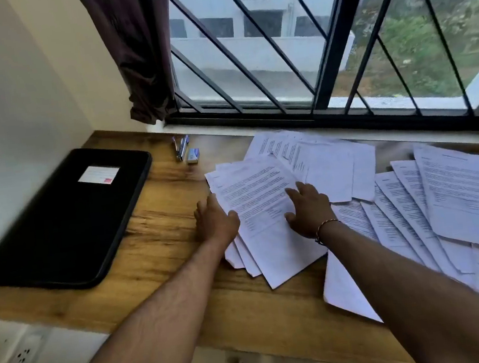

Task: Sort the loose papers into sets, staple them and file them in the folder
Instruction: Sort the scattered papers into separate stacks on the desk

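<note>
Several printed white sheets lie fanned in a small pile (259, 197) at the middle of the wooden desk. My left hand (216, 220) rests at the pile's left edge, thumb on the top sheet and fingers tucked at the paper's edge. Flat on the top sheet lies my right hand (308, 209), fingers spread. More loose papers (455, 194) spread across the right of the desk, and another batch (318, 155) lies behind. A black folder (67, 217) with a white label lies closed at the left. The stapler (181, 147) and a small staple box (193, 155) sit near the window.
The wooden desk (160, 231) runs under a barred window (308, 56), with a dark curtain (136, 53) at the back left corner. A wall socket (23, 353) sits below the desk's front edge on the left.
</note>
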